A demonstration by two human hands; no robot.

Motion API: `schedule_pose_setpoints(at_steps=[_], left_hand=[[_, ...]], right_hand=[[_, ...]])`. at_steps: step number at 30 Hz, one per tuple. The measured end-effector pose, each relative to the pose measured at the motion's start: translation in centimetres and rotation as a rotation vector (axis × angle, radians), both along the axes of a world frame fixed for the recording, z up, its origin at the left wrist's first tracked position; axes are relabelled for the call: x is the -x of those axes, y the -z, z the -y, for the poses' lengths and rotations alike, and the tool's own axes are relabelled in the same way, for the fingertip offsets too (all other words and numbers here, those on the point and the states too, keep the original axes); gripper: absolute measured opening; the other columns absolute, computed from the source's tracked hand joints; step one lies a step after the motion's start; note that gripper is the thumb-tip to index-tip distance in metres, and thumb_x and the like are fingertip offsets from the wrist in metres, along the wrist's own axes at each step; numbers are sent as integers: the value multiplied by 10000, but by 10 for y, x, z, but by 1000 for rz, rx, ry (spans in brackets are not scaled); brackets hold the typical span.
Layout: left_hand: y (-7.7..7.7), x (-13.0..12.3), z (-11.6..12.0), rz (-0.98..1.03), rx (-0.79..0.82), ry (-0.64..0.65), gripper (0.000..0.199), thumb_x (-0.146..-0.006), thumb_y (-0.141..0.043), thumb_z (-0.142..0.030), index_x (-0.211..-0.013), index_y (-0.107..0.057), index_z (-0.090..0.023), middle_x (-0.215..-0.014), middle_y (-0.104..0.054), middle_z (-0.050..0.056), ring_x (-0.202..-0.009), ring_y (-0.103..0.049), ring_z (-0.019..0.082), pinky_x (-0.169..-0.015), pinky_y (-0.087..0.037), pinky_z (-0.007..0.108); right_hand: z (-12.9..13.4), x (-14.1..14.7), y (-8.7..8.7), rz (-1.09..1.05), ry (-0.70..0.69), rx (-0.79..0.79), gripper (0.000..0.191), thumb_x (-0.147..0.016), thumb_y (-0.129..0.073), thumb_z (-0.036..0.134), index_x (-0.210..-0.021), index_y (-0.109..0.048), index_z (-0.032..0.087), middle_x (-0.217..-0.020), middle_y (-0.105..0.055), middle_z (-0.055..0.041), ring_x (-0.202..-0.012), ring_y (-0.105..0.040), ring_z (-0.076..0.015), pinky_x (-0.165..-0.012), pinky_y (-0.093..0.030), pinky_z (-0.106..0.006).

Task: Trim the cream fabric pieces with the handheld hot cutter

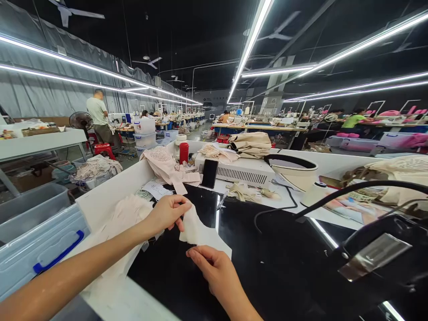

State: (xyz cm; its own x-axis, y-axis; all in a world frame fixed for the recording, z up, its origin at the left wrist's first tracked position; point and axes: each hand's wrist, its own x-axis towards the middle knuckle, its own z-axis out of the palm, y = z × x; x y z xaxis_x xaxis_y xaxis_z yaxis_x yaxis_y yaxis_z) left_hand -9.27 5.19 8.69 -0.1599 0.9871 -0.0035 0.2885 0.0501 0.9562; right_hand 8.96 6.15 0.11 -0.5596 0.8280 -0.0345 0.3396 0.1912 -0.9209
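Observation:
A cream fabric piece hangs over the black tabletop, part of it folded up towards my left hand. My left hand pinches its upper left edge between thumb and fingers. Just below the cloth, my right hand has its thumb and forefinger pressed together close to the lower edge. Something small and dark shows at those fingertips, too small to name. Pale fabric pieces lie heaped under and beyond my left forearm.
A phone leans against a white vented box. Nearby are a red bottle, a thread cone and fabric scraps. A black machine with a curved cable stands at right. Plastic bins stand at left.

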Motion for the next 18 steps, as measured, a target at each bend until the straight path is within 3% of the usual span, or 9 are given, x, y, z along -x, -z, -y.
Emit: schedule_pose_setpoints(at_steps=[2,6,10,13,16,18], left_hand=[[1,3,0,8,-12,-15,355,-862,-699,-510,-926,-697,-161,-546,-601,-45,-411,-626,123,-334,-278,159],[3,7,-1,24,-28,-38,347,-859,-709,-504,-910,-688,-162,-530,-586,-55,-388,-602,112,-324,-268,159],[4,10,1,28,-33,-57,288,-884,-693,-449,-907,-690,-162,-488,-560,-69,-349,-555,96,-320,-272,158],[3,11,2,24,-33,-74,235,-907,-664,-398,-905,-690,-164,-472,-556,-72,-328,-530,89,-317,-260,160],[1,14,2,19,-37,-90,228,-914,-653,-392,-909,-686,-166,-472,-557,-71,-325,-521,86,-317,-246,160],[2,16,1,17,-41,-97,255,-907,-660,-420,-902,-680,-165,-474,-553,-67,-349,-546,95,-321,-252,159]], right_hand=[[0,-5,3,-9,-11,-13,436,-851,-528,556,-840,-771,194,-635,-457,12,-567,-352,-140,-547,-292,-292],[6,-13,3,1,-63,-63,375,-882,-544,485,-814,-787,207,-724,-609,-31,-689,-524,-181,-663,-402,-302],[19,-20,-5,64,-163,-129,274,-896,-585,356,-730,-756,221,-730,-632,-22,-720,-576,-179,-693,-410,-294],[24,-30,-7,182,-267,-292,282,-930,-557,258,-690,-700,224,-735,-627,-5,-703,-590,-155,-652,-400,-273],[24,-35,6,287,-376,-521,270,-951,-535,191,-714,-659,226,-772,-664,-9,-698,-614,-152,-598,-397,-273],[25,-30,23,325,-471,-605,240,-947,-599,233,-712,-646,238,-771,-690,-15,-701,-621,-169,-570,-405,-283]])
